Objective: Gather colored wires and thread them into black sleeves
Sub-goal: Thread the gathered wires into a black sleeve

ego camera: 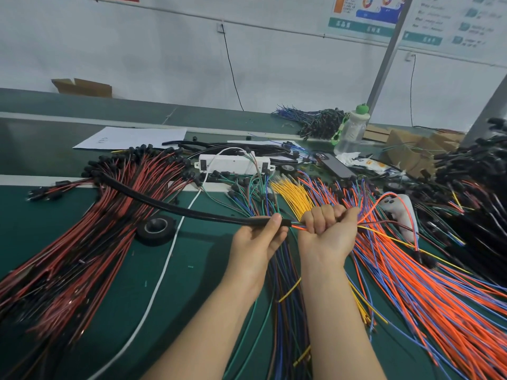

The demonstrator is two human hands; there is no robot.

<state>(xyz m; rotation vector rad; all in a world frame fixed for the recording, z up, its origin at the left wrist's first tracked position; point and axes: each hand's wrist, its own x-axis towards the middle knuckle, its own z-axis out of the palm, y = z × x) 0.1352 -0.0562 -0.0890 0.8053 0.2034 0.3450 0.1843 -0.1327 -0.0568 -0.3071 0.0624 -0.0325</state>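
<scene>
left hand [256,239]: fingers curled round sleeve [175,207] end | right hand [327,229]: fingers fisted on wires [366,221] | wires: between both sets of fingers, entering sleeve mouth, above bench [192,270]

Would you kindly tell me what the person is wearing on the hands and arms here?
The left hand and right hand are bare, without gloves, and no ring is visible. The left forearm and right forearm are uncovered down to the picture's lower edge, with no shirt sleeve, watch or bracelet in view.
</scene>
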